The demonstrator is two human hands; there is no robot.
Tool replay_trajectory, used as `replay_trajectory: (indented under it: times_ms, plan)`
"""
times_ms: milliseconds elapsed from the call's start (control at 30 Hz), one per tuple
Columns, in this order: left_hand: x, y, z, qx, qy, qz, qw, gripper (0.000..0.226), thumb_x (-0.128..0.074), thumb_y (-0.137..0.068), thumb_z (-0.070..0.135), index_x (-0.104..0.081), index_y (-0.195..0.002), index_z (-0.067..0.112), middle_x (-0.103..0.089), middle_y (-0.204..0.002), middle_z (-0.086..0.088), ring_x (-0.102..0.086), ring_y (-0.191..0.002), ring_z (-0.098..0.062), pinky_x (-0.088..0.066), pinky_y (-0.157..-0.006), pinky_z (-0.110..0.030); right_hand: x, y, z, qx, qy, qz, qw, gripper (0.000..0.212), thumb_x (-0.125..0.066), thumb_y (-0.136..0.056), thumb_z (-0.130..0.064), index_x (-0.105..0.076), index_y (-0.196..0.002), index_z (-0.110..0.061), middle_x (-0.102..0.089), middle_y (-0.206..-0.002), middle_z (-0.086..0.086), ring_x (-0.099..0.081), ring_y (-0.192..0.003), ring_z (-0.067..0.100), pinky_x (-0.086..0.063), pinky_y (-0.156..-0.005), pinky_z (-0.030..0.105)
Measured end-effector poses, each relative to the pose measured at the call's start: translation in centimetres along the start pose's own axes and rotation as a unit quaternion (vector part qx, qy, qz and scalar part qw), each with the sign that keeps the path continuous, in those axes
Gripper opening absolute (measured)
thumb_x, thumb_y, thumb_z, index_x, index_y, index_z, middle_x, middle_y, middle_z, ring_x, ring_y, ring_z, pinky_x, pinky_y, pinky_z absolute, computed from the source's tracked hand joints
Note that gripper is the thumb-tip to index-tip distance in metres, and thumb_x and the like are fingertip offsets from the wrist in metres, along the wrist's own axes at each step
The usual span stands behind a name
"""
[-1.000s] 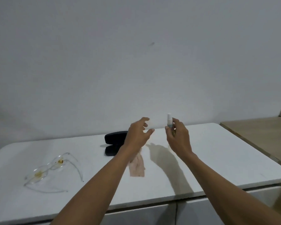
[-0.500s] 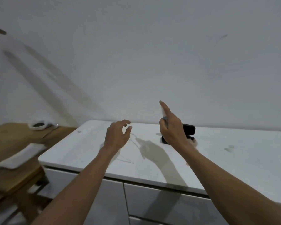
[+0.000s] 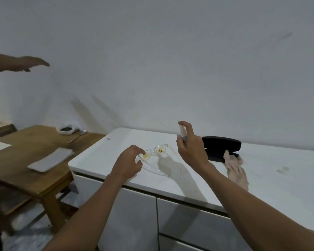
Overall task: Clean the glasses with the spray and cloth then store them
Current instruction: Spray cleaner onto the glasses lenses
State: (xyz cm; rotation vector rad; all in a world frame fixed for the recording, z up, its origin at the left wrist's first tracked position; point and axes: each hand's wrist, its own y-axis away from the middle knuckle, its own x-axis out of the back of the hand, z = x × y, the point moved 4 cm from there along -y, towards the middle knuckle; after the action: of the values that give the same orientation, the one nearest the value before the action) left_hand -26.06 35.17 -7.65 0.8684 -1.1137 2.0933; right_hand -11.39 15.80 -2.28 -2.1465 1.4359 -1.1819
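Head view: at frame centre, the right hand (image 3: 190,149) is raised upright, fingers wrapped around the spray (image 3: 182,132), index on top. The left hand (image 3: 128,163), fingers curled and loosely parted, reaches the glasses (image 3: 157,154) lying on the counter (image 3: 279,189); contact unclear. Cloth (image 3: 236,169) lies right, beside the case (image 3: 222,147).

Illumination dim, flat and cool. Soft arm shadows fall on the white countertop (image 3: 261,178) and wall (image 3: 170,60). Wide-angle bending at edges; another person's hand (image 3: 31,63) upper left motion-blurred.
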Motion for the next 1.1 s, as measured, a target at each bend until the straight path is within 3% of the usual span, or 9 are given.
replay_trajectory:
  times_ms: [133, 400, 567, 833, 1100]
  plan:
    - [-0.6, -0.3, -0.5, 0.004, -0.008, 0.027, 1.000, 0.017, -0.071, -0.085, 0.003, -0.078, -0.097, 0.013, -0.069, -0.104, 0.000, -0.068, -0.082, -0.023, -0.058, -0.080, -0.038, 0.0, 0.0, 0.1, -0.001, -0.001, -0.008, 1.000, 0.049, -0.050, -0.097, -0.011, -0.046, -0.143, -0.029, -0.041, -0.048, -0.005, -0.041, -0.046, 0.015, -0.042, -0.054, 0.039]
    - [-0.9, -1.0, 0.5, -0.025, -0.004, 0.101, 0.995, 0.013, -0.071, -0.084, -0.004, -0.079, -0.091, 0.004, -0.074, -0.097, -0.010, -0.070, -0.081, -0.030, -0.057, -0.076, -0.034, 1.5, 0.1, 0.6, 0.002, 0.013, 0.010, 1.000, 0.049, -0.050, -0.097, -0.011, -0.047, -0.142, -0.029, -0.040, -0.050, -0.005, -0.040, -0.047, 0.013, -0.038, -0.056, 0.035]
    - [-0.7, -1.5, 0.9, 0.060, 0.053, 0.156, 0.984, 0.013, -0.072, -0.084, -0.004, -0.078, -0.093, 0.003, -0.077, -0.091, -0.013, -0.070, -0.083, -0.030, -0.052, -0.074, -0.031, 2.7, 0.2, 1.2, -0.005, 0.023, 0.049, 0.999, 0.049, -0.051, -0.095, -0.009, -0.050, -0.140, -0.029, -0.041, -0.054, -0.008, -0.043, -0.051, 0.011, -0.035, -0.057, 0.030]
    - [0.0, -1.8, 1.0, 0.194, 0.175, 0.206, 0.943, 0.009, -0.072, -0.080, -0.004, -0.074, -0.079, 0.005, -0.073, -0.073, -0.008, -0.067, -0.074, -0.027, -0.046, -0.066, -0.025, 3.4, 1.7, 3.1, -0.029, 0.030, 0.068, 0.997, 0.050, -0.052, -0.096, -0.009, -0.050, -0.142, -0.027, -0.042, -0.051, -0.005, -0.043, -0.049, 0.012, -0.032, -0.052, 0.022]
    - [1.8, -2.5, 2.9, 0.182, 0.216, 0.235, 0.930, 0.010, -0.075, -0.079, -0.003, -0.073, -0.075, 0.006, -0.071, -0.070, -0.004, -0.070, -0.075, -0.025, -0.048, -0.068, -0.025, 0.9, 2.5, 2.5, 0.000, 0.014, 0.013, 1.000, 0.038, -0.051, -0.102, -0.019, -0.053, -0.138, -0.031, -0.047, -0.052, -0.003, -0.048, -0.049, 0.012, -0.037, -0.054, 0.027]
